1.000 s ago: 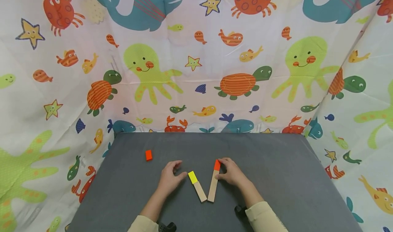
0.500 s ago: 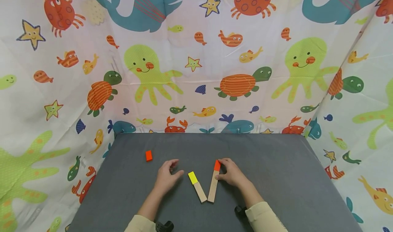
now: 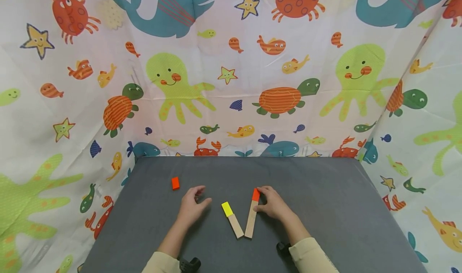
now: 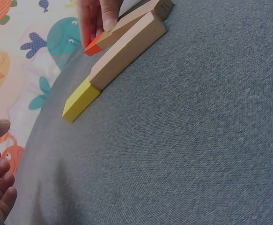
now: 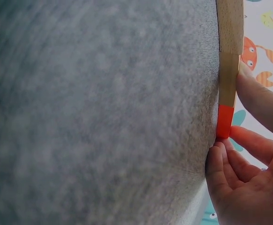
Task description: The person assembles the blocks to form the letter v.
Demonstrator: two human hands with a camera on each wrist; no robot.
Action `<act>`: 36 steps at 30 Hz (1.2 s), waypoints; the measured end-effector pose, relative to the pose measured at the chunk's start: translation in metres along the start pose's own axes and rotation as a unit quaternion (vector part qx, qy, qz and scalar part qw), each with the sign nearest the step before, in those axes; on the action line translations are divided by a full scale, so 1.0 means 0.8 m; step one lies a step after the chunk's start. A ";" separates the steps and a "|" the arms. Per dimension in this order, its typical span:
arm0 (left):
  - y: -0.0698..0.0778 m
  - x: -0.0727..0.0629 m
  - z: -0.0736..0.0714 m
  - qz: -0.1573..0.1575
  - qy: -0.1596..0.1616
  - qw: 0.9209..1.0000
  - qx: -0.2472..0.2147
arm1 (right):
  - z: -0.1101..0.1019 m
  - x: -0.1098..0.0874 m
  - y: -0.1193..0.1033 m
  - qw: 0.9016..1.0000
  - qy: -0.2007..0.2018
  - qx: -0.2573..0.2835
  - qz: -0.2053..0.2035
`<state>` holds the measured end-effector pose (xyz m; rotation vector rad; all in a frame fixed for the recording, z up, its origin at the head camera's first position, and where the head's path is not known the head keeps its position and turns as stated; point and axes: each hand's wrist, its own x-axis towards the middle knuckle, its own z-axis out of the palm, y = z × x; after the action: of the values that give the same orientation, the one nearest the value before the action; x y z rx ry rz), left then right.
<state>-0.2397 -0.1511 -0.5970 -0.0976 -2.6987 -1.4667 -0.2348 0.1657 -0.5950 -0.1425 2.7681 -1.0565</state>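
Two rows of blocks form a V on the grey table. On the right, an orange block (image 3: 256, 194) meets the end of a plain wooden block (image 3: 251, 221). My right hand (image 3: 273, 202) has its fingers curled about the orange end, with the thumb against the side of the wood, as the right wrist view shows. On the left, a yellow block (image 3: 227, 209) adjoins another wooden block (image 3: 236, 226). My left hand (image 3: 192, 206) hovers left of the yellow block, fingers relaxed and holding nothing. The lower ends of both rows lie close together.
A loose orange block (image 3: 175, 183) lies at the back left of the grey cloth-covered table (image 3: 325, 208). Behind it hangs a white curtain (image 3: 231, 96) printed with sea animals. Dark wrist devices (image 3: 190, 264) are worn on both forearms.
My left hand has drawn away from the yellow block, moving left. The right hand and the blocks stay where they were.
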 end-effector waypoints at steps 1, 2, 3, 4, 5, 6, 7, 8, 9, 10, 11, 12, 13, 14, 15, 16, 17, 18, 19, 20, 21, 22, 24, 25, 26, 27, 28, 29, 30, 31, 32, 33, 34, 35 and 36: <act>-0.001 0.001 -0.001 0.001 0.003 1.000 0.001 | 0.000 0.000 0.000 1.000 0.000 0.000 -0.001; -0.001 0.002 -0.002 0.001 0.004 1.000 0.001 | 0.000 0.000 0.000 1.000 0.001 -0.001 -0.003; -0.001 0.002 -0.002 0.001 0.005 1.000 0.003 | 0.000 0.000 0.000 1.000 0.001 -0.002 -0.003; -0.001 0.003 -0.003 -0.001 0.004 1.000 0.004 | 0.000 0.000 0.000 1.000 0.001 -0.001 -0.003; -0.001 0.003 -0.004 0.000 0.003 1.000 0.003 | 0.000 0.000 0.000 1.000 0.000 -0.001 -0.003; -0.001 0.004 -0.005 -0.001 0.002 1.000 0.003 | 0.000 0.000 0.000 1.000 0.001 -0.002 -0.003; -0.001 0.004 -0.006 -0.003 0.001 1.000 0.002 | 0.000 0.000 0.000 1.000 0.001 -0.002 -0.004; -0.001 0.004 -0.007 -0.003 0.001 1.000 0.001 | 0.000 0.000 0.001 1.000 0.002 -0.003 -0.005; -0.001 0.005 -0.008 -0.007 0.000 1.000 -0.001 | 0.000 0.000 0.001 1.000 0.003 -0.002 -0.005; -0.001 0.005 -0.009 -0.011 0.000 1.000 -0.001 | 0.000 0.001 0.001 1.000 0.002 -0.002 -0.005; -0.002 0.005 -0.010 -0.016 0.000 1.000 0.000 | 0.001 0.001 0.001 1.000 0.003 -0.001 -0.006; -0.002 0.006 -0.010 -0.023 0.000 1.000 0.001 | 0.001 0.001 0.001 1.000 0.003 -0.002 -0.006; -0.003 0.006 -0.011 -0.028 -0.001 1.000 0.003 | 0.001 0.001 0.002 1.000 0.003 -0.001 -0.006; -0.003 0.007 -0.011 -0.032 -0.002 0.999 0.005 | 0.002 0.002 0.002 1.000 0.003 -0.001 -0.007; -0.004 0.008 -0.012 -0.036 -0.002 0.999 0.006 | 0.002 0.002 0.002 1.000 0.003 -0.001 -0.007; -0.004 0.008 -0.013 -0.039 -0.002 0.999 0.007 | 0.002 0.002 0.002 1.000 0.002 -0.001 -0.008; -0.004 0.008 -0.014 -0.040 -0.002 0.999 0.007 | 0.002 0.002 0.002 1.000 0.002 0.000 -0.008; -0.004 0.009 -0.014 -0.042 -0.002 0.999 0.006 | 0.001 0.002 0.002 1.000 0.003 -0.001 -0.009; -0.004 0.009 -0.015 -0.042 -0.002 0.999 0.006 | 0.001 0.002 0.002 1.000 0.003 -0.002 -0.010; -0.003 0.009 -0.016 -0.042 -0.002 0.999 0.004 | 0.001 0.002 0.002 1.000 0.003 -0.001 -0.010; -0.002 0.009 -0.016 -0.045 -0.002 0.999 0.007 | 0.001 0.002 0.002 1.000 0.003 -0.001 -0.010; -0.002 0.008 -0.017 -0.047 -0.003 0.999 0.007 | 0.000 0.002 0.001 1.000 0.003 0.000 -0.009; -0.001 0.008 -0.018 -0.048 -0.003 0.999 0.010 | 0.000 0.001 0.001 1.000 0.003 0.002 -0.009; -0.001 0.008 -0.018 -0.048 -0.003 0.999 0.011 | 0.001 0.001 0.001 1.000 0.004 0.004 -0.009; -0.001 0.009 -0.019 -0.047 -0.001 0.999 0.008 | 0.001 0.001 0.001 1.000 0.004 0.005 -0.009; 0.000 0.009 -0.020 -0.046 0.000 0.999 0.009 | 0.001 0.001 0.001 1.000 0.005 0.004 -0.009; 0.000 0.010 -0.020 -0.043 0.002 0.999 0.007 | 0.001 0.001 0.001 1.000 0.005 0.005 -0.009; -0.001 0.010 -0.021 -0.041 0.004 0.999 0.006 | 0.001 0.001 0.001 1.000 0.005 0.006 -0.009; -0.001 0.011 -0.021 -0.040 0.006 0.999 0.005 | 0.000 0.001 0.001 1.000 0.005 0.006 -0.009; -0.001 0.012 -0.022 -0.038 0.007 0.999 0.004 | 0.000 0.001 0.001 1.000 0.005 0.006 -0.009; -0.001 0.012 -0.022 -0.037 0.008 0.999 0.002 | 0.000 0.000 0.001 1.000 0.005 0.005 -0.009; -0.002 0.012 -0.023 -0.035 0.009 0.999 0.004 | 0.000 0.000 0.001 1.000 0.004 0.006 -0.008; -0.003 0.012 -0.023 -0.031 0.010 0.999 0.005 | 0.000 0.000 0.001 1.000 0.004 0.006 -0.008; -0.004 0.012 -0.023 -0.030 0.010 0.999 0.004 | 0.000 0.000 0.002 1.000 0.003 0.005 -0.007; -0.004 0.012 -0.024 -0.031 0.010 0.999 0.003 | 0.000 0.000 0.002 1.000 0.003 0.005 -0.007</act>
<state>-0.2493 -0.1687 -0.5887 -0.0005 -2.7134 -1.4681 -0.2344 0.1667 -0.5961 -0.1577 2.7713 -1.0763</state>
